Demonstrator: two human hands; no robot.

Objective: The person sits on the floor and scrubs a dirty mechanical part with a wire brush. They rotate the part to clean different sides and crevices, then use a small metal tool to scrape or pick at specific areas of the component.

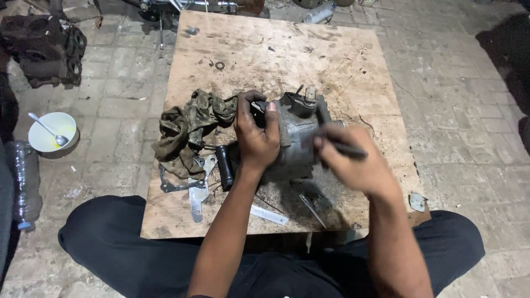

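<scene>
In the head view, a person sits on the ground with a wooden board [342, 72] laid in front of the knees. A grey metal engine part [298, 140] stands in the middle of the board. The left hand [256, 138] lies on the left side of this part, with fingers curled over its top edge and gripping it firmly. The right hand [356, 163] is blurred; its fingers are closed around a thin dark tool [345, 148], and the tip of the tool points toward the right side of the engine part.

I judge that the work goes well if the left hand keeps the part pressed flat on the board, so that it does not turn while the tool works on it. The tool should meet the part squarely, because a slip would go toward the left fingers, which are very near.

A dirty rag [190, 129] lies just beside the left hand, touching the part or nearly so; it could catch under the part. Flat metal pieces [199, 190] and a black cylinder [223, 165] lie near the left wrist, and a thin metal strip [268, 215] lies between the forearms. Well apart, on the brick floor, are a white bowl [38, 138] with a spoon [49, 131] and a plastic bottle [22, 187].
</scene>
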